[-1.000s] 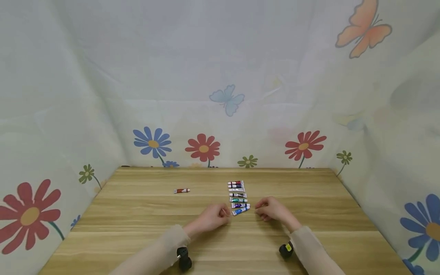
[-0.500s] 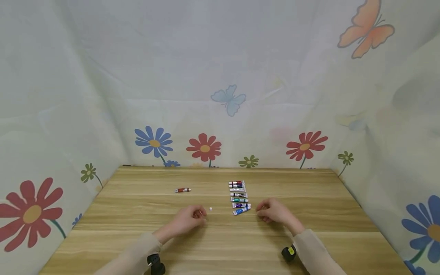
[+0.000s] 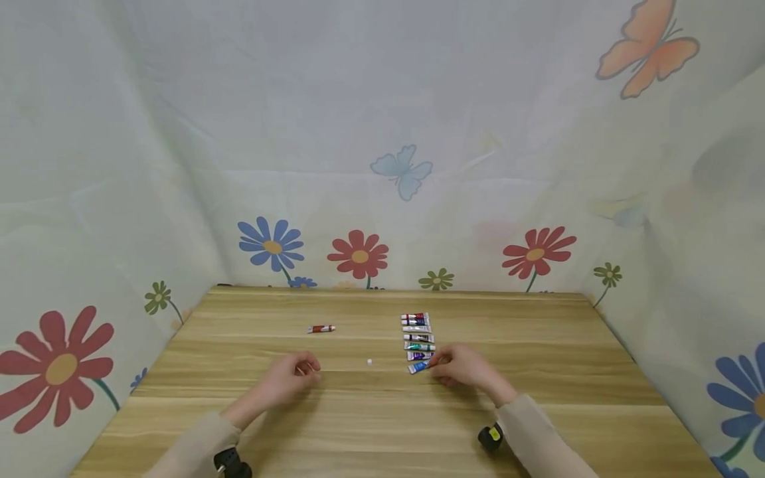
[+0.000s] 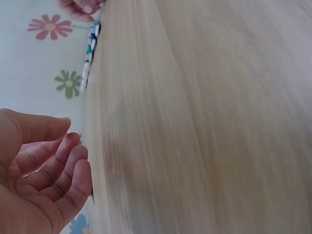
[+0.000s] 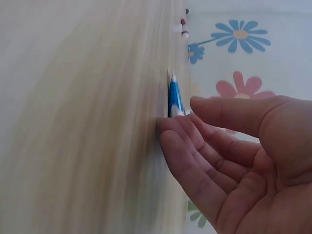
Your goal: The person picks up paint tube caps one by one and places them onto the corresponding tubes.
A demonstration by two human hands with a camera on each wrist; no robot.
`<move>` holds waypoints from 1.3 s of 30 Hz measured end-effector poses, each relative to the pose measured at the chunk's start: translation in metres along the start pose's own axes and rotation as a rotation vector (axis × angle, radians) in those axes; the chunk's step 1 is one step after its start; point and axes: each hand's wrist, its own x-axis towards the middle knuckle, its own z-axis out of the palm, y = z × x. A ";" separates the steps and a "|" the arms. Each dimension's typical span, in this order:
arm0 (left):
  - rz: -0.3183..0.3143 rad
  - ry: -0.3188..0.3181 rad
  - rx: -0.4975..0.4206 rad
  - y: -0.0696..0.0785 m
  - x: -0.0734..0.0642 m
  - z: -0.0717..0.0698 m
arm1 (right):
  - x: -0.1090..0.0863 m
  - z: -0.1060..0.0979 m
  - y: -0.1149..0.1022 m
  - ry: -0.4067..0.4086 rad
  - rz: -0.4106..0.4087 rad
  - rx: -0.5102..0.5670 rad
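Observation:
In the head view, a blue paint tube (image 3: 419,366) lies slanted at the near end of a column of several paint tubes. My right hand (image 3: 463,365) is at its right, cap end. In the right wrist view the fingertips are at the blue tube (image 5: 175,97), the thumb a little apart from the fingers; whether they touch it is unclear. Just beyond it lies a purple tube (image 3: 418,356), partly behind the hand. My left hand (image 3: 288,380) hovers over the table at the left, its loosely bent fingers holding nothing in the left wrist view (image 4: 53,180).
A small white piece (image 3: 369,362), perhaps a cap, lies between the hands. A brown-red tube (image 3: 321,329) lies apart at the back left. Green (image 3: 420,346), dark (image 3: 419,338) and red (image 3: 415,317) tubes lie farther up the column. A flowered cloth (image 3: 305,199) surrounds the wooden table (image 3: 370,425).
My left hand has drawn away leftward from the tubes, and the small white piece now shows on the table. The right hand has moved slightly left to the blue tube's cap end.

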 end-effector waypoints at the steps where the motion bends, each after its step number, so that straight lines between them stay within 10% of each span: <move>1: -0.005 0.013 0.010 -0.002 -0.002 -0.003 | 0.001 0.002 -0.003 -0.004 -0.004 -0.002; 17: -0.087 0.129 0.061 -0.012 -0.007 -0.038 | 0.035 0.030 -0.033 -0.046 -0.114 -0.128; 29: -0.050 0.243 0.133 -0.010 0.021 -0.058 | 0.056 0.053 -0.043 -0.039 -0.172 -0.199; 39: -0.061 0.250 0.119 -0.036 0.060 -0.054 | 0.063 0.070 -0.048 -0.054 -0.212 -0.225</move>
